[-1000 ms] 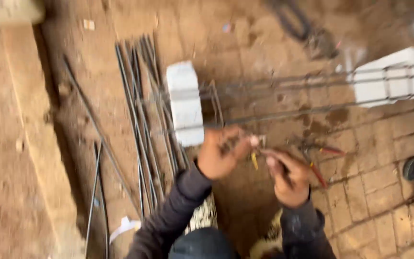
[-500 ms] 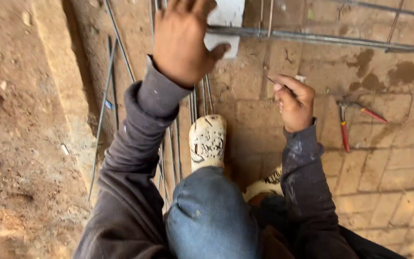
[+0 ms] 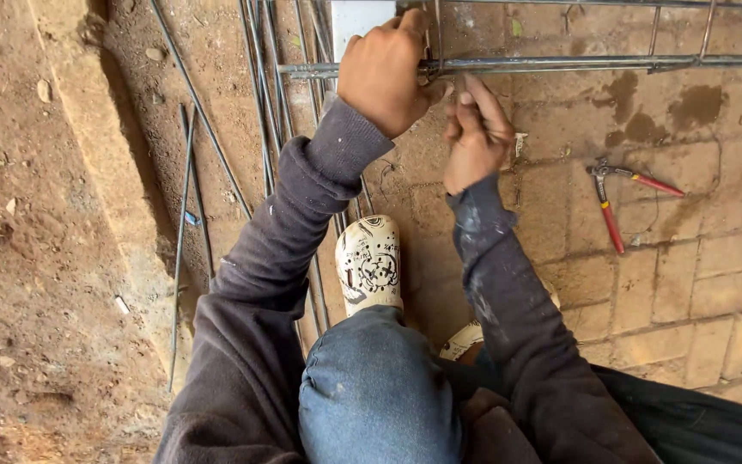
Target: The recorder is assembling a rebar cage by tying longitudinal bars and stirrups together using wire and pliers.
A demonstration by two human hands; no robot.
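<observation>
The person crouches on the brick paving (image 3: 663,283), left hand (image 3: 384,73) clenched around the horizontal rebar bundle (image 3: 560,63) near the white block (image 3: 358,19), right hand (image 3: 474,137) pinching something small beneath it, seemingly tie wire. Tying looks underway; tightening would need the one red-handled pincer (image 3: 616,193) lying apart. One block is fully visible.

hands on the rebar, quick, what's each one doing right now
Left hand: closed over the horizontal rebar bundle, gripping it.
Right hand: fingers pinched together just under the same bars; whatever it holds is too small to tell.
</observation>
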